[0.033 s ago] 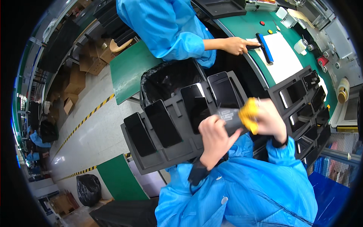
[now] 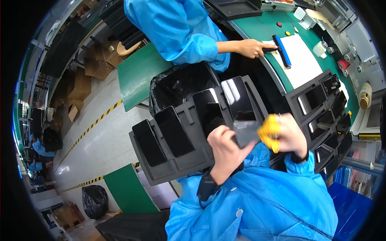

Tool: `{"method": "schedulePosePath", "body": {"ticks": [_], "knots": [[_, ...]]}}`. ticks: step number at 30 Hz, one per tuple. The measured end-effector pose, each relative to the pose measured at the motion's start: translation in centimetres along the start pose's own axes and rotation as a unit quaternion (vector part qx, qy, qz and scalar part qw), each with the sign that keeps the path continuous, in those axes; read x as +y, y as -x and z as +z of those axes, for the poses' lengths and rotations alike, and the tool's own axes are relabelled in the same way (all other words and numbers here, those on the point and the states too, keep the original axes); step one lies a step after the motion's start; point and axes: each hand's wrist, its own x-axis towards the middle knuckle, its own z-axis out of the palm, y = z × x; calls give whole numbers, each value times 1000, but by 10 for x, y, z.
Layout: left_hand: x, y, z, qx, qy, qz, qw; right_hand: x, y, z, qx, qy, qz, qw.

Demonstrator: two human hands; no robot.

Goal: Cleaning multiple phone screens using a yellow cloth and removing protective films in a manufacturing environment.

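Ahead of you and to the left lies a broad, dark-grey slotted tray (image 2: 189,164), bearing a row of four black, glass-faced rectangular phones (image 2: 173,131). Your left hand (image 2: 226,152) grips a grey, flat, rectangular phone-like piece (image 2: 246,134), blurred, raised near the tray's right end, fingers at its left side, thumb at its near edge. It looks light and stiff, probably slippery and easily scratched; its edges seem the safest hold. Just right of it, your right hand (image 2: 292,135) clasps a yellow, bunched, soft-looking cloth (image 2: 268,132).
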Motion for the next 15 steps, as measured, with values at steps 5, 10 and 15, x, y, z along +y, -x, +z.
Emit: {"method": "schedulePosePath", "body": {"ticks": [5,10,15], "knots": [[1,-28,-30,-169,136,99,971,-24,28,-8,50,-59,-23,997],[-10,-93,-73,14,0,108,994,-24,19,-3,217,-239,304,896],[-70,-175,-81,12,-158,103,982,19,14,30,201,-403,274,850]]}}
